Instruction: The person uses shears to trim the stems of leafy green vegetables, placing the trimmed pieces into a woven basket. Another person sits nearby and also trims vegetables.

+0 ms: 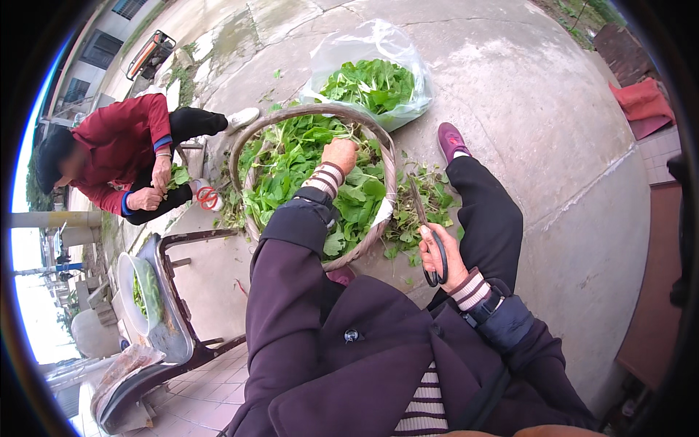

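My left hand (pixel 339 155) reaches into a round woven basket (pixel 390 158) with a tall hooped handle, its fingers closed around the stems of leafy greens (pixel 289 158). My right hand (pixel 443 257) grips dark metal scissors (pixel 419 202) by the black loop handles; the blades look together and point away from me. Beneath the blades, trimmed stems and leaves (pixel 431 210) lie heaped on the concrete beside the basket. Past the basket stands a clear plastic bag (pixel 420 109), open at the top, with green leaves (pixel 377 82) inside.
Another person in a red jacket (pixel 123 128) sits at the left, handling greens, near red-handled scissors (pixel 207 198). A chair (pixel 183 306) at lower left bears a translucent tub (pixel 125 289) with green vegetables. My purple shoe (pixel 451 141) rests right of the basket. A red cloth (pixel 643 101) lies far right.
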`<action>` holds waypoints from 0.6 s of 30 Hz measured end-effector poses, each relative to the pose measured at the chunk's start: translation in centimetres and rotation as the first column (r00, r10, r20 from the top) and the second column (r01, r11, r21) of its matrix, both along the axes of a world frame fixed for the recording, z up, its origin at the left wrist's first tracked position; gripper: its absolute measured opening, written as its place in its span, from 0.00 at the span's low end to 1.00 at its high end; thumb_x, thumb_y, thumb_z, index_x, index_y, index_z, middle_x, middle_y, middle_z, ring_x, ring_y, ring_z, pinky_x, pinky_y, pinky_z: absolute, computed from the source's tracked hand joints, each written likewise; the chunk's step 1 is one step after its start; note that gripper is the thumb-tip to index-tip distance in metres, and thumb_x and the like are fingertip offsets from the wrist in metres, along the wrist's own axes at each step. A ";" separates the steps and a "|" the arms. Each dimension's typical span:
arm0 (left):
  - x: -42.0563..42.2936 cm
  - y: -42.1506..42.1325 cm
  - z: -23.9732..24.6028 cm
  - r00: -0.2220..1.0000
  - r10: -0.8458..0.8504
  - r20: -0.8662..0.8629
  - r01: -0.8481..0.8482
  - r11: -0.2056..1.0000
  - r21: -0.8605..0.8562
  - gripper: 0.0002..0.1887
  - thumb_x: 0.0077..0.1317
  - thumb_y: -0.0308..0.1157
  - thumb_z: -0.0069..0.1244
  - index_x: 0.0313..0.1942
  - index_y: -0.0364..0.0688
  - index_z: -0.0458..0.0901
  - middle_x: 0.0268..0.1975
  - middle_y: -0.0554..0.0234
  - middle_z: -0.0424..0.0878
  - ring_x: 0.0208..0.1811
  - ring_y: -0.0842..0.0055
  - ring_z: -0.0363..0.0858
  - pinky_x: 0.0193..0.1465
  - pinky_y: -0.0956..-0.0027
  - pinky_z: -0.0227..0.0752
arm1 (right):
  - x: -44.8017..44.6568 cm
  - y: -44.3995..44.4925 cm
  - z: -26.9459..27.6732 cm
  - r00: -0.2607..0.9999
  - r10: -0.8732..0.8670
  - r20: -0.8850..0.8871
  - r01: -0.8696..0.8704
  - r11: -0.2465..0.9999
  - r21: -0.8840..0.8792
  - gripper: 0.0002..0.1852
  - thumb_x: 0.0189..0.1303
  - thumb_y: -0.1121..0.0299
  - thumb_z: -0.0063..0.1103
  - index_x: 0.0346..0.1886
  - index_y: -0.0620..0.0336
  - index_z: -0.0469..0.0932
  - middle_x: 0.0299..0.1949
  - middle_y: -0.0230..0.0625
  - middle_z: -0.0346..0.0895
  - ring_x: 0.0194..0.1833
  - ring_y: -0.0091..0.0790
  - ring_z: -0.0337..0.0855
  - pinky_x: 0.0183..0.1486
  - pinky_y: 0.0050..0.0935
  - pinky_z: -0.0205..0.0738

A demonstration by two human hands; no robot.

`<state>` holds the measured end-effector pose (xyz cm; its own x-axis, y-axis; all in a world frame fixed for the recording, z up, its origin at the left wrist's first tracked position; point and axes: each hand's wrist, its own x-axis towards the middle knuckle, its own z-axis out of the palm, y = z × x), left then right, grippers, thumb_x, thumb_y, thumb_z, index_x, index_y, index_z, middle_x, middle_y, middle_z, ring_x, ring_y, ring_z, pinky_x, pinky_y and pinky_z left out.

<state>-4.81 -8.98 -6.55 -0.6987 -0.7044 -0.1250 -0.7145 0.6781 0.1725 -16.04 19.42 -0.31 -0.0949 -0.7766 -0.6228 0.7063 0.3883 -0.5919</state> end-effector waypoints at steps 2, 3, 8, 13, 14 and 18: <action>-1.2 0.0 -1.9 0.986 -0.019 0.167 0.035 0.995 -0.094 0.11 0.51 0.34 0.46 0.35 0.46 0.79 0.37 0.58 0.78 0.44 0.64 0.72 0.42 0.58 0.66 | -0.1 0.1 0.3 0.997 0.026 -0.067 -0.026 1.000 0.009 0.15 0.60 0.62 0.48 0.47 0.57 0.63 0.22 0.25 0.61 0.16 0.13 0.54 0.16 0.12 0.50; -1.4 0.2 -2.7 0.980 -0.031 0.197 0.061 0.987 -0.150 0.10 0.51 0.33 0.45 0.33 0.46 0.79 0.38 0.60 0.78 0.45 0.66 0.71 0.42 0.59 0.65 | -0.1 0.0 0.4 0.993 0.048 -0.105 -0.046 0.999 0.018 0.15 0.60 0.62 0.48 0.47 0.57 0.63 0.22 0.25 0.61 0.16 0.13 0.54 0.16 0.12 0.50; -2.3 0.8 -5.0 0.982 -0.011 0.186 0.067 0.953 -0.297 0.09 0.56 0.34 0.40 0.31 0.48 0.79 0.36 0.66 0.79 0.48 0.69 0.67 0.47 0.53 0.54 | -0.6 -0.2 0.8 0.990 0.085 -0.113 -0.078 0.995 0.062 0.16 0.60 0.62 0.48 0.48 0.57 0.62 0.22 0.25 0.61 0.16 0.13 0.54 0.16 0.13 0.50; -2.7 0.7 -3.8 0.974 0.053 0.221 0.008 0.963 -0.269 0.08 0.52 0.32 0.43 0.26 0.49 0.82 0.35 0.66 0.77 0.49 0.67 0.64 0.49 0.51 0.52 | -0.8 -0.4 0.7 0.996 0.060 -0.065 -0.053 0.993 0.103 0.17 0.60 0.61 0.49 0.48 0.58 0.62 0.21 0.25 0.60 0.16 0.13 0.54 0.16 0.13 0.50; -2.6 0.7 -3.2 0.978 0.093 0.186 -0.046 0.968 -0.245 0.07 0.50 0.32 0.45 0.26 0.49 0.82 0.36 0.65 0.77 0.48 0.67 0.64 0.48 0.52 0.53 | -0.7 -0.3 0.7 0.997 0.058 -0.056 -0.052 0.994 0.097 0.17 0.60 0.61 0.49 0.48 0.58 0.62 0.21 0.25 0.60 0.16 0.13 0.54 0.16 0.13 0.50; -1.5 0.1 0.0 0.962 0.199 0.185 -0.177 0.976 -0.131 0.09 0.44 0.32 0.50 0.29 0.51 0.82 0.38 0.65 0.76 0.49 0.66 0.64 0.48 0.52 0.55 | -0.5 -0.2 0.7 0.995 0.075 -0.067 -0.072 0.996 0.049 0.17 0.60 0.62 0.48 0.48 0.58 0.62 0.22 0.25 0.60 0.17 0.13 0.54 0.17 0.13 0.50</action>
<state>-6.33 -8.86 -6.59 -0.5221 -0.8379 -0.1593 -0.8430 0.5354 -0.0528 -16.51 19.23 0.38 -0.0825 -0.7535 -0.6522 0.6330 0.4659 -0.6183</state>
